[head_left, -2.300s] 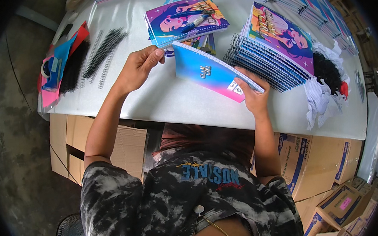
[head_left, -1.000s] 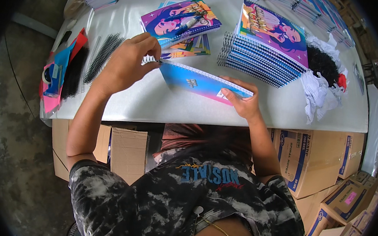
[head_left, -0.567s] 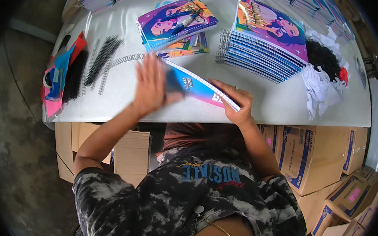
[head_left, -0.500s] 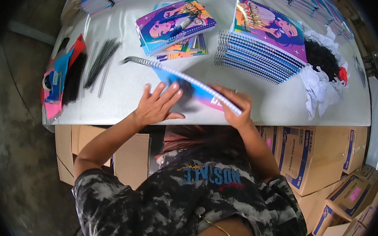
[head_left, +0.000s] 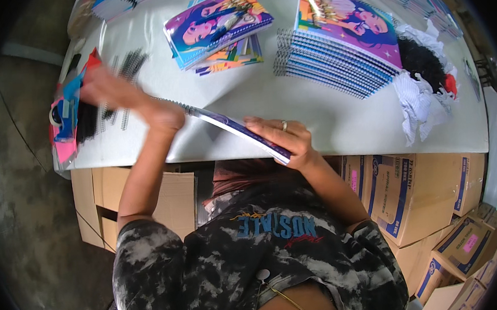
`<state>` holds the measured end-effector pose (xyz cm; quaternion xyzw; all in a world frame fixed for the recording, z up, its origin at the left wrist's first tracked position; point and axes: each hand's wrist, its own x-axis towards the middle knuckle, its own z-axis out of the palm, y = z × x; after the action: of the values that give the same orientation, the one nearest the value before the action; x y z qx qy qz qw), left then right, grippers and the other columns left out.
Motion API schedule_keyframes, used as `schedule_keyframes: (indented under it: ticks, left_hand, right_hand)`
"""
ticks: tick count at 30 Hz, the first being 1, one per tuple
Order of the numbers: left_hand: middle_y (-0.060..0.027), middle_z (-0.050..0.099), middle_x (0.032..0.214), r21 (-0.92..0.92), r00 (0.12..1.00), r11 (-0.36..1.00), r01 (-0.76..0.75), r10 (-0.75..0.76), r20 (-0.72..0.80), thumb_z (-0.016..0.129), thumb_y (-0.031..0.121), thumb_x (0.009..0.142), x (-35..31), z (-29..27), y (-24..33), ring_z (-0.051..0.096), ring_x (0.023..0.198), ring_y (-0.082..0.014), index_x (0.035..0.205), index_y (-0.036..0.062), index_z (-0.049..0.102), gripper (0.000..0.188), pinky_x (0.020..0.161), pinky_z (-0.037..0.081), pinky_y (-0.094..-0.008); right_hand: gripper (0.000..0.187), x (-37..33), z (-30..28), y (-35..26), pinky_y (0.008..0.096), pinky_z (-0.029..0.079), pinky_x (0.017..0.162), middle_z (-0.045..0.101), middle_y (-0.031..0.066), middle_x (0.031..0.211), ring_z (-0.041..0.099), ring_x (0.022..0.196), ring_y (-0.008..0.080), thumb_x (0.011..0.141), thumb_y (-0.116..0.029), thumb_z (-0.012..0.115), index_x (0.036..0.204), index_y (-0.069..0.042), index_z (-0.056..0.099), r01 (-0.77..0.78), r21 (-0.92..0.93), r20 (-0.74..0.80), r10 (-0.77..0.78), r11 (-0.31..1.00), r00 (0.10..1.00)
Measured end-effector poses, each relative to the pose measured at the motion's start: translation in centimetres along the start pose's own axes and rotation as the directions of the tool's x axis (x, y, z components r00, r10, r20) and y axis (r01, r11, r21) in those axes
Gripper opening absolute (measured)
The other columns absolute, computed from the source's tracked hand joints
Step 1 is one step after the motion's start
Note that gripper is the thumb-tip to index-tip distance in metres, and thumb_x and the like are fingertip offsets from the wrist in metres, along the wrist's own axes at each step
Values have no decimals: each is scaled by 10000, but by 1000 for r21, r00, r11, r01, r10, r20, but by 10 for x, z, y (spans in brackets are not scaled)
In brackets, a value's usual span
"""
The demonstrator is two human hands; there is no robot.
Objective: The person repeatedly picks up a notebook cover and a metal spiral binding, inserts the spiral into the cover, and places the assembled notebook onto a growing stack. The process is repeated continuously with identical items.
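My right hand grips one end of a notebook, held edge-on and slanted above the table near its front edge. A dark spiral coil sticks out from the notebook's far left end, partly behind my left wrist. My left hand, smeared by motion, is over the left side of the table, close to loose black spiral coils; its fingers do not show clearly. Several bound notebooks with purple illustrated covers form a stack at the right, their coils facing me.
Unbound covers and sheets lie in a pile at the back middle, with pens on top. A blue tape dispenser rests at the left edge. Crumpled white cloth is at the right. Cardboard boxes stand below the table.
My left hand has swept left and away from the notebook toward the loose coils. My right hand has shifted slightly left, and the notebook has turned, showing a dark purple side.
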<state>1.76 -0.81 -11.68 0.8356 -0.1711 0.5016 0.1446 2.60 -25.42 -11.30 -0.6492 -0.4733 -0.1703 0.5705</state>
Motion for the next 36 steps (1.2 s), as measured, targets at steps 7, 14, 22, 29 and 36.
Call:
schedule_keyframes:
  ticks: [7, 14, 22, 29, 36]
  left_hand:
    - [-268, 63, 1446, -102, 1000, 995, -12, 14, 20, 402, 761, 720, -51, -18, -48, 56, 1331, -435, 1366, -63, 171, 1072, 1044, -7, -579]
    - [-355, 294, 1300, -59, 848, 877, -478, 478, 228, 426, 744, 718, -43, -3, 27, 261, 1209, -517, 1135, -108, 456, 949, 990, 174, -628]
    - [-177, 512, 1095, -265, 930, 914, -309, 349, 119, 393, 734, 759, -39, 11, 60, 356, 1174, -446, 1159, 7, 495, 836, 988, 211, -611]
    - [-320, 125, 1396, 80, 962, 987, -140, 116, 249, 252, 720, 814, 8, 9, 59, 42, 1317, -475, 1360, -110, 113, 1004, 1029, 31, -595]
    - [-326, 94, 1400, 66, 957, 974, -216, 224, -183, 253, 781, 753, 42, 20, 23, 5, 1300, -514, 1278, -100, 358, 1031, 1030, 19, -603]
  right_hand:
    - [278, -4, -4, -2, 334, 530, 737, 650, 191, 953, 657, 863, 290, 759, -43, 598, 1017, 56, 619, -43, 67, 15, 42, 997, 999]
    - [257, -5, -6, 1, 340, 527, 736, 648, 187, 972, 657, 853, 290, 770, 1, 560, 1014, 53, 624, -31, -42, -59, 28, 999, 998]
    - [385, -4, -2, 3, 332, 531, 708, 649, 169, 965, 656, 849, 262, 691, -35, 670, 1067, 20, 605, -82, -25, -103, 79, 996, 992]
    - [358, 0, 8, 0, 345, 525, 747, 637, 146, 1021, 646, 884, 272, 695, -7, 649, 1051, 3, 609, -15, -26, -51, 13, 1000, 999]
    - [392, 2, 11, 4, 330, 519, 708, 648, 135, 989, 650, 837, 260, 694, 4, 650, 1082, -8, 595, -21, -39, -62, 19, 999, 998]
